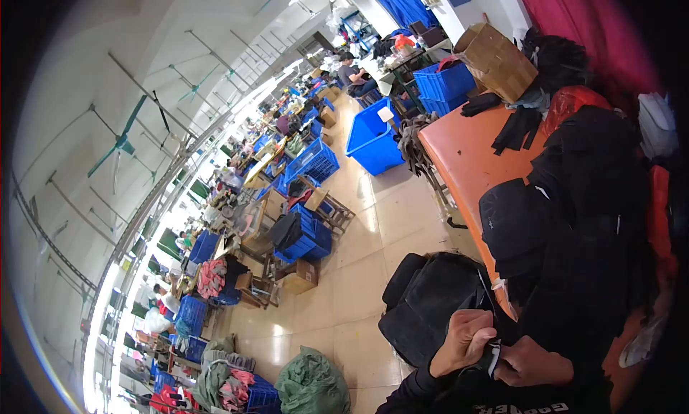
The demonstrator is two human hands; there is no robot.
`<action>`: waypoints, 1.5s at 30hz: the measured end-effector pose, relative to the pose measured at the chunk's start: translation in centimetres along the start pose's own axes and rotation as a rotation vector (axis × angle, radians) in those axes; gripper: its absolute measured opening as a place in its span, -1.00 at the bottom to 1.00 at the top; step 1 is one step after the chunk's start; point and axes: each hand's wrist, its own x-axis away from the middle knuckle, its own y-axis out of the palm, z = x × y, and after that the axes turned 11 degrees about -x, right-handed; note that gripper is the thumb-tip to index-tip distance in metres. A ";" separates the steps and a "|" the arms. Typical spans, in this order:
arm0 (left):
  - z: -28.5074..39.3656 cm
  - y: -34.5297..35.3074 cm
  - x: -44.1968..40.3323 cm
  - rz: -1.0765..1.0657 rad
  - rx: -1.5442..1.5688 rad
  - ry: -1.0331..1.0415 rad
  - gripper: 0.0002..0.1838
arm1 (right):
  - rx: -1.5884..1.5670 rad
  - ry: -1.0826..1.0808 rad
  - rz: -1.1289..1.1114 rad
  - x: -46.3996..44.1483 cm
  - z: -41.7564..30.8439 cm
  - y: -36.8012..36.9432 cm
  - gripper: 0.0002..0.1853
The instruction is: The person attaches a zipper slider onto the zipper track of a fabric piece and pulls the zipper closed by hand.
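Observation:
My left hand (465,341) is closed, thumb pressed against curled fingers, in front of a pile of black cloth. Close beside it on the right, my right hand (535,362) is also closed. A small whitish piece (494,357) shows between the two hands, against dark cloth; its kind is hard to make out. Black garments (574,220) lie heaped on the orange tabletop (470,145), just beyond my hands. Left of the table edge, a black cloth bundle (438,299) sits low, near my left hand. What lies inside my fingers is mostly hidden.
A cardboard box (497,61) and black cloth strips (518,129) are at the table's far end. Blue crates (376,137) stand along the tiled aisle (359,270). A green sack (313,382) rests on the floor. A seated person (353,75) works farther back.

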 end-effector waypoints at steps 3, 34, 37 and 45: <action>-0.1 0.0 0.5 0.045 0.106 0.029 -0.45 | -0.199 0.139 -0.128 -0.4 -0.4 -0.6 -0.86; -1.1 -0.5 -0.3 -0.031 0.353 -0.156 -0.41 | 0.368 -0.209 -0.166 -3.1 -2.1 -2.3 -0.82; -0.8 0.1 -1.0 0.084 0.237 -0.180 -0.43 | 0.410 -0.197 -0.126 -3.0 -1.2 -2.0 -0.82; 0.9 2.8 -1.7 0.292 -0.380 0.114 -0.31 | 0.408 -0.237 0.204 -3.7 -0.8 -2.9 -0.82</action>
